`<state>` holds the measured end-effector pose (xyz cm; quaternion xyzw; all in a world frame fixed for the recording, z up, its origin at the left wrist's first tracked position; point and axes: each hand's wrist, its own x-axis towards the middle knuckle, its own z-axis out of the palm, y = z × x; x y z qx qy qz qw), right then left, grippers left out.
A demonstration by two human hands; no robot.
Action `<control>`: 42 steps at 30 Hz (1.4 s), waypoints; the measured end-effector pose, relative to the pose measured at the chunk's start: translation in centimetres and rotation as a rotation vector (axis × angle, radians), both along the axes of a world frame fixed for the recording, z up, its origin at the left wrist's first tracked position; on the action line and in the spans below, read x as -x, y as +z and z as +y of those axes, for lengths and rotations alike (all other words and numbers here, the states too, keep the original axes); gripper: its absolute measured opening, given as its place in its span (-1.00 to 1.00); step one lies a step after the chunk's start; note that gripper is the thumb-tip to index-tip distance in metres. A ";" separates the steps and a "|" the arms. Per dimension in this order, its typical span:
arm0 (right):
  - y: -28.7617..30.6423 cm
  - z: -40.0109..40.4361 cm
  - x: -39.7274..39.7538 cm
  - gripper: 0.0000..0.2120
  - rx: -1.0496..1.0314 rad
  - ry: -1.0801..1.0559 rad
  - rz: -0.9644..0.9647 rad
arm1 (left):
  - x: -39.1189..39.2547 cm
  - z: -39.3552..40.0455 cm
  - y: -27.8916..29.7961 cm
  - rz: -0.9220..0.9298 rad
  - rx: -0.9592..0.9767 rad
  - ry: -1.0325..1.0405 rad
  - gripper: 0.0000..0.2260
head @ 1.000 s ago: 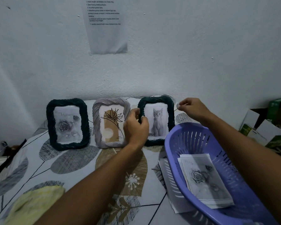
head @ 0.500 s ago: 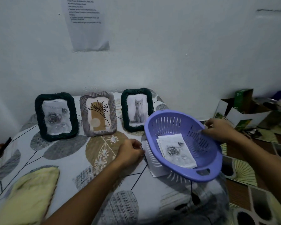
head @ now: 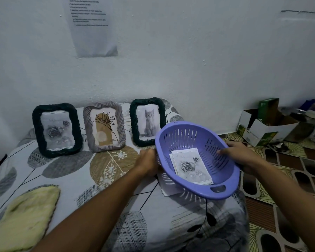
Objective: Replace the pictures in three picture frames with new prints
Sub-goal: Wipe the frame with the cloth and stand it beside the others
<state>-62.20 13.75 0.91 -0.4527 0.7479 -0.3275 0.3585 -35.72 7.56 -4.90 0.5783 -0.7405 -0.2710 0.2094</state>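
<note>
Three rope-edged picture frames stand against the wall: a dark one with a rose print [head: 56, 130], a grey one with a line-drawn flower [head: 104, 126] and a dark one with a kitten [head: 148, 122]. A purple slotted basket [head: 224, 190] is tilted toward me, with a stack of prints [head: 190, 167] inside, a rose print on top. My left hand [head: 148, 164] grips its left rim. My right hand [head: 241, 157] grips its right rim, fingers inside. A white sheet [head: 168, 187] lies under the basket.
The patterned bedsheet [head: 65, 171] covers the surface, with a yellow-green cloth [head: 24, 219] at the front left. Open cardboard boxes [head: 262, 128] and clutter sit on the patterned floor to the right. A printed sheet [head: 92, 27] hangs on the wall.
My left hand left the kitten frame and came to the basket's left rim. My right hand dropped from beside that frame to the right rim. The basket has tilted up.
</note>
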 end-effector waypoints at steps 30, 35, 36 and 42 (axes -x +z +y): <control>0.4 0.2 2.2 -0.80 0.014 -0.146 -0.184 | -4.4 -2.2 0.7 0.457 -0.459 0.087 -0.89; 0.3 0.2 2.1 -0.80 0.012 -0.157 -0.185 | -5.0 -2.1 0.3 0.548 -0.519 0.119 -0.87; 0.3 0.2 2.0 -0.80 0.010 -0.156 -0.187 | -5.2 -2.0 0.2 0.561 -0.518 0.126 -0.85; 0.4 0.1 0.6 -0.87 0.006 -0.126 -0.165 | -8.3 -2.2 0.9 0.615 -0.517 0.192 -0.82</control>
